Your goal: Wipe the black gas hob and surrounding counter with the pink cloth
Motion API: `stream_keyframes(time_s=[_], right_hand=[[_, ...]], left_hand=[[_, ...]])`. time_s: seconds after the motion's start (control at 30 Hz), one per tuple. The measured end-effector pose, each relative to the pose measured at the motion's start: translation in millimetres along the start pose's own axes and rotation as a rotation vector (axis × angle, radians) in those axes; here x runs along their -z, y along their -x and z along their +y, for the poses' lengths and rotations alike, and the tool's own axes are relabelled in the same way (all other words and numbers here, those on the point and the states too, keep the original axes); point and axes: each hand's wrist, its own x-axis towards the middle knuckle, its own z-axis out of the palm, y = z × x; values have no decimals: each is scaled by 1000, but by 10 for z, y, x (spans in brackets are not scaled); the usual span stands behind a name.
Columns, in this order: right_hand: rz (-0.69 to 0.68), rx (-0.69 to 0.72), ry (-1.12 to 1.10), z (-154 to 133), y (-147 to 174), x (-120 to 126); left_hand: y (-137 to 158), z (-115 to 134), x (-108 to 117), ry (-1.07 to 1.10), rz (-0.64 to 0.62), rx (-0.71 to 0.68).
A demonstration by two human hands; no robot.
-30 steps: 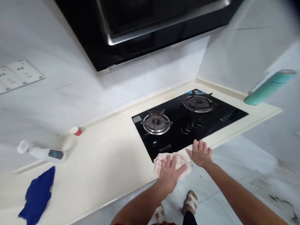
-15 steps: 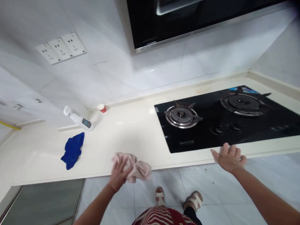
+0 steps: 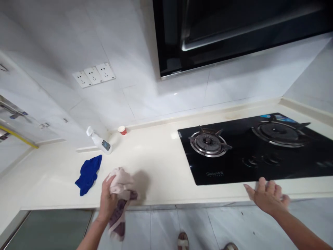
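Note:
A pale pink cloth (image 3: 122, 182) with darker purple patches is gripped in my left hand (image 3: 108, 199), bunched at the top. Its lower end hangs past the counter's front edge. My right hand (image 3: 270, 196) rests on the front edge of the counter, fingers spread, just before the black gas stove (image 3: 229, 170). It holds nothing. To the left of the pink cloth, a crumpled blue cloth (image 3: 88, 174) lies on the cream countertop (image 3: 161, 166).
Behind the blue cloth stand a white spray bottle (image 3: 100, 141) and a small red and white paper cup (image 3: 122, 130). A black range hood (image 3: 234, 38) overhangs the stove. Wall sockets (image 3: 94, 75) are at the back left. A yellow pipe (image 3: 19, 137) runs at far left.
My left hand has moved left with the pink cloth and lifted it from lying on the counter, so purple patches now show. My right hand stays at the stove's front edge. The view has tilted up.

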Motion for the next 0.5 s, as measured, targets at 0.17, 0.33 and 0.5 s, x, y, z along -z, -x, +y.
stream_keyframes(time_s=[0.17, 0.33, 0.5], right_hand=[[68, -49, -112, -62, -5, 24], [28, -82, -126, -99, 15, 100], [84, -25, -80, -71, 101, 80]], left_hand=[[141, 811, -873, -140, -284, -236], [647, 1078, -1554, -207, -371, 45], [644, 979, -1645, -123, -267, 522]])
